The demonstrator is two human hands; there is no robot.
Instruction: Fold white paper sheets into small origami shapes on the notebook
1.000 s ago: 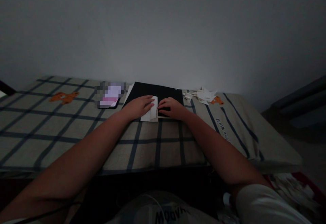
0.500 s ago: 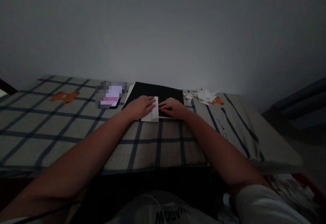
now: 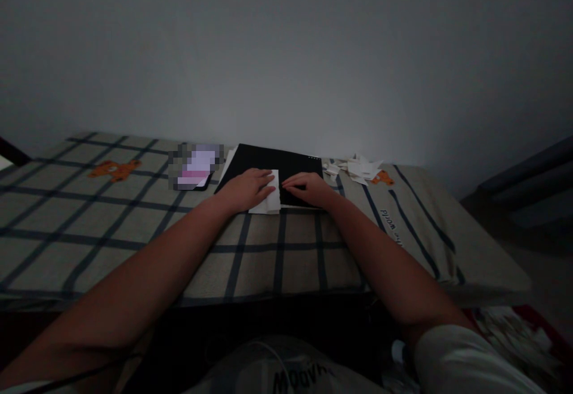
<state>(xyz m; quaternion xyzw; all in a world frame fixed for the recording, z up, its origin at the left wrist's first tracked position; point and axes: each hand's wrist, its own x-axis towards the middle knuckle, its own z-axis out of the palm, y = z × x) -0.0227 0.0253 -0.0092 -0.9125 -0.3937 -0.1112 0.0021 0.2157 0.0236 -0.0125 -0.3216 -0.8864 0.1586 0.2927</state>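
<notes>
A folded piece of white paper (image 3: 270, 203) lies on the near part of a black flat cover (image 3: 264, 156), its lower end reaching past the cover's near edge. My left hand (image 3: 248, 190) rests flat over the paper's left side, fingers stretched across it and thumb pointing right. Just right of the paper's edge, my right hand (image 3: 310, 188) sits low over the black cover. Its fingers are stretched toward the paper, with the thumb below them and a gap between. I see nothing held in it. White sheets show beneath the cover.
A phone (image 3: 197, 167), partly pixelated, lies left of the cover. Torn white paper scraps (image 3: 360, 168) are piled to the right. A checked cloth (image 3: 179, 227) with orange bear prints covers the table, which meets a grey wall (image 3: 286, 59). Below right, a red container (image 3: 532, 322) holds papers.
My right hand has shifted slightly right, away from the paper's edge, and its fingers have drawn closer together. The paper's right side shows a small fold difference. My left hand stays put.
</notes>
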